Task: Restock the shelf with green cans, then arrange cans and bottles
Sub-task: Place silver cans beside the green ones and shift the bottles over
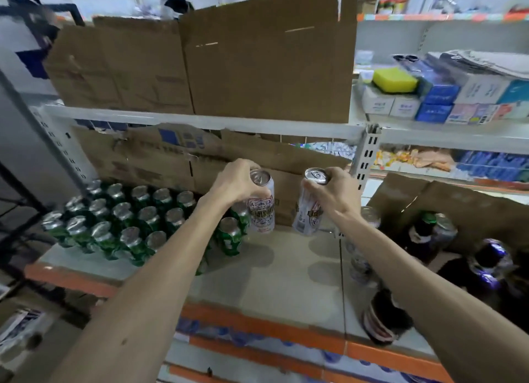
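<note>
My left hand curls over the top of a white can with a red label, fingers wrapped round its rim. The can stands upright just beside the block of green cans. My right hand pinches the rim of a second white can, which tilts slightly, its base angled toward the first. The two white cans are near each other but apart. I cannot tell whether either base rests on the shelf.

The green cans stand in packed rows on the left part of this shelf, tops up, in front of flattened cardboard boxes. To the right, past the white slotted upright, dark bottles stand on the neighbouring bay beside more cans. On the shelf above them a yellow sponge lies on small boxes.
</note>
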